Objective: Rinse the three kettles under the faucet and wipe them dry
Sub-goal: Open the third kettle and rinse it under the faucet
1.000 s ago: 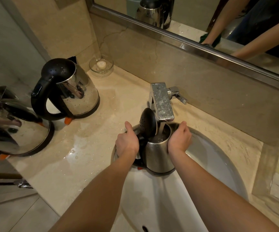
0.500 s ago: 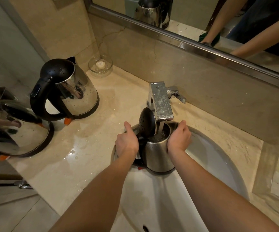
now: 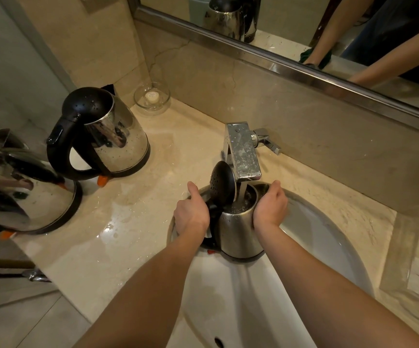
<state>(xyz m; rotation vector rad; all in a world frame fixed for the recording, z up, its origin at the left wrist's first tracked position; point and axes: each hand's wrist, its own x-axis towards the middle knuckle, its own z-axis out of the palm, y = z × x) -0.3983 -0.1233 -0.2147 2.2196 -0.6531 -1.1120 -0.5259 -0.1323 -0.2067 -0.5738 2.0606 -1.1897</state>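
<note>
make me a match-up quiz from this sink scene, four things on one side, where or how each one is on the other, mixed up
Things
1 open kettle
2 kettle with black lid shut
3 glass dish
4 left hand

Place or state
a in the back corner, by the wall
b curled round a black handle
c under the faucet, water running in
d standing on the counter, beaded with drops

Pairs: 1-c, 2-d, 3-a, 4-b

faucet [image 3: 245,156] over kettle [image 3: 238,234], lid [image 3: 222,187] upright — basin [image 3: 329,237] free
</note>
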